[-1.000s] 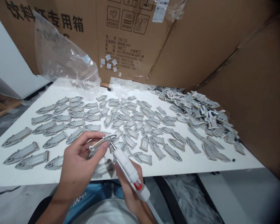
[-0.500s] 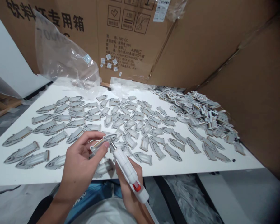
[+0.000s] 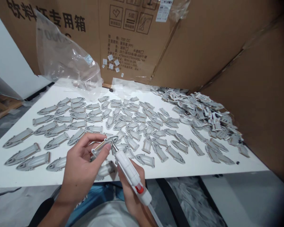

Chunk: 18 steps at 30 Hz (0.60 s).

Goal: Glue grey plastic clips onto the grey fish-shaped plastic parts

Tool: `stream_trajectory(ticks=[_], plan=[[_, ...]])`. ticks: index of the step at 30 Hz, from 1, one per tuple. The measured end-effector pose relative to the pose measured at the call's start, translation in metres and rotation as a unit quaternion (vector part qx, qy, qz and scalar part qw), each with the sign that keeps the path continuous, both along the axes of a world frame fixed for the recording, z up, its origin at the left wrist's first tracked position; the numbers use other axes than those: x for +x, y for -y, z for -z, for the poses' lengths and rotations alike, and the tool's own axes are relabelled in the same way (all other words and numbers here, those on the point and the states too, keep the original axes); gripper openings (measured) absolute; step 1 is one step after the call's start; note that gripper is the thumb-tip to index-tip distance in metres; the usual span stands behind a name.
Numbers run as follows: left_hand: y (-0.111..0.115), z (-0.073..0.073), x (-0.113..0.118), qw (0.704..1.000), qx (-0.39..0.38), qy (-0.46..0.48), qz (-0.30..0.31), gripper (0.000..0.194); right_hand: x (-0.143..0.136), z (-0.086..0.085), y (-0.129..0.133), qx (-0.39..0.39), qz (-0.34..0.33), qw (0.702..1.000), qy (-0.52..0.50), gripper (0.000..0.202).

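Note:
Between the thumb and fingers of my left hand (image 3: pixel 81 160) is a small grey pointed piece (image 3: pixel 104 144) with a brown edge, tilted above the table's front edge. My right hand (image 3: pixel 132 179) is wrapped round a white glue gun (image 3: pixel 127 167) with a red part on its body and a pale stick coming out of its rear. The gun's metal tip (image 3: pixel 114 146) is at the pointed end of the held piece; whether it touches is too small to tell. Right below my hands lies another grey piece (image 3: pixel 106 169), partly hidden.
Many like pieces (image 3: pixel 176 153) are spread over the white table (image 3: pixel 142 171). A heap of them (image 3: pixel 201 108) is piled at the right back. Cardboard walls (image 3: pixel 132 41) stand behind and to the right. A clear plastic bag (image 3: pixel 68 60) hangs at the back left.

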<state>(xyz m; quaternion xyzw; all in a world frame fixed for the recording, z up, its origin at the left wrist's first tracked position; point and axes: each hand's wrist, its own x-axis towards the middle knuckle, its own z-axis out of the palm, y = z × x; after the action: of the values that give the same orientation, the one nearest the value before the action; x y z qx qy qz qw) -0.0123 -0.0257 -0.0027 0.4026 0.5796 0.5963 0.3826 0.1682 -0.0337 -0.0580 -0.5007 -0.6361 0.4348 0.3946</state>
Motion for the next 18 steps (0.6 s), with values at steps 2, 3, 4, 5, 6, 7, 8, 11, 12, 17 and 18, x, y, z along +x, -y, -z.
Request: stream_trajectory(ticks=[2,3,4,5,6,7,8,11,12,17,18], plan=[[0.000,0.000,0.000,1.000,0.002,-0.001,-0.002,0.031,-0.002,-0.006,-0.001,0.001,0.000,1.000,-0.002,0.050],[0.000,-0.001,0.001,1.000,0.003,0.000,-0.003,0.031,-0.002,-0.009,-0.001,0.000,0.002,1.000,-0.002,0.052],[0.000,-0.001,0.001,1.000,0.005,0.001,-0.006,0.031,-0.003,-0.011,-0.002,-0.002,0.003,1.000,0.000,0.053],[0.000,-0.001,0.001,1.000,0.006,0.001,-0.008,0.031,-0.003,-0.014,-0.002,-0.004,0.004,1.000,0.004,0.054],[0.000,-0.001,0.002,1.000,0.007,0.001,-0.011,0.031,-0.003,-0.015,-0.002,-0.008,0.004,1.000,0.008,0.054],[0.000,-0.001,0.002,1.000,0.008,0.001,-0.012,0.032,-0.003,-0.017,-0.002,-0.011,0.003,1.000,0.010,0.054],[0.000,0.000,0.003,1.000,0.009,0.000,-0.013,0.032,-0.002,-0.017,-0.002,-0.013,0.000,1.000,0.012,0.055],[0.001,0.001,0.003,1.000,0.011,-0.002,-0.015,0.032,-0.002,-0.019,-0.002,-0.011,-0.004,1.000,0.013,0.054],[0.002,0.001,0.003,1.000,0.012,-0.004,-0.017,0.032,-0.002,-0.019,-0.002,-0.010,-0.005,1.000,0.014,0.054],[0.001,0.001,0.003,0.999,0.017,-0.013,-0.028,0.031,-0.001,-0.023,-0.001,-0.018,-0.007,1.000,0.022,0.057],[0.001,0.001,0.003,0.999,0.019,-0.014,-0.028,0.030,-0.001,-0.023,-0.001,-0.019,-0.007,1.000,0.022,0.057]])
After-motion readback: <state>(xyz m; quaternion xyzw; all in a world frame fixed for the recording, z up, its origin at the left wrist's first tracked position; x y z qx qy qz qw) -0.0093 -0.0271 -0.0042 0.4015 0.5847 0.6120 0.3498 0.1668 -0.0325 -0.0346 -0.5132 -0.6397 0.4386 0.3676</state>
